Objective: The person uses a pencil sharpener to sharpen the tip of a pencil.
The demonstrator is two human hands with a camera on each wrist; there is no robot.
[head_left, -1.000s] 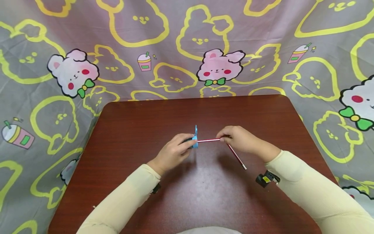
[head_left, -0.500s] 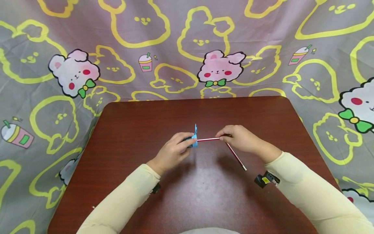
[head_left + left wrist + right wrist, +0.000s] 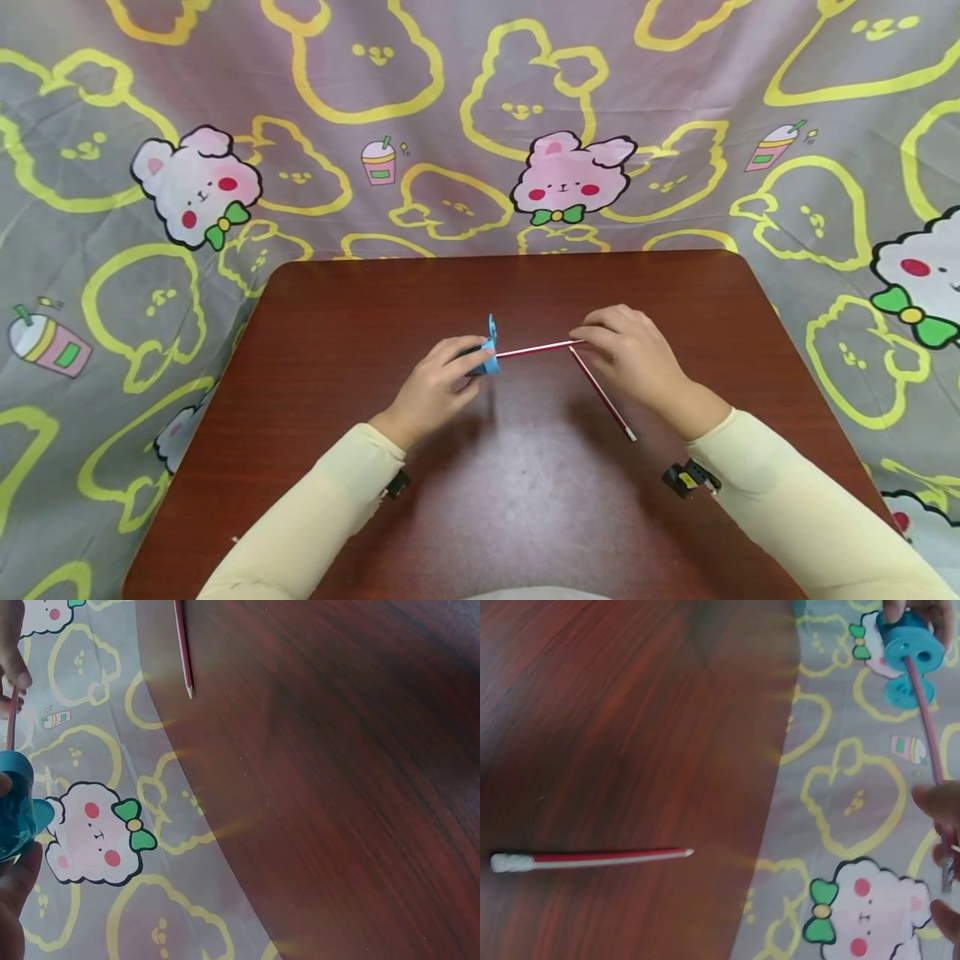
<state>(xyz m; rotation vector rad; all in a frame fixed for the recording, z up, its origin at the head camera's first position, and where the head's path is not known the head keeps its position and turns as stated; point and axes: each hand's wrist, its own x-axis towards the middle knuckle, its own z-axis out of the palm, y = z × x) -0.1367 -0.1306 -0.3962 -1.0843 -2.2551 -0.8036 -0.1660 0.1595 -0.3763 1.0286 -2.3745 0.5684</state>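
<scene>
A loose pencil [image 3: 602, 394] lies on the tabletop [image 3: 517, 517]; farther off, the left hand [image 3: 435, 383] grips a blue sharpener [image 3: 491, 362], its contents unreadable. The right hand [image 3: 636, 354] has risen, pinching the second pencil [image 3: 536, 348] near its end; more shaft shows, its front at the sharpener, suggesting a regrip. Beyond stands the open lid [image 3: 492, 327]

A wrinkled gray fabric backdrop [image 3: 438, 142], printed with yellow animal outlines [image 3: 375, 117], red-cheeked cartoon heads [image 3: 567, 171] in green bows [image 3: 557, 216] and pink drink cups [image 3: 379, 165] with green straws [image 3: 386, 142], lines three sides of a reddish-brown tabletop [image 3: 517, 467]. A pale sheen spreads across the wood-grained surface, whose far corners are rounded.
</scene>
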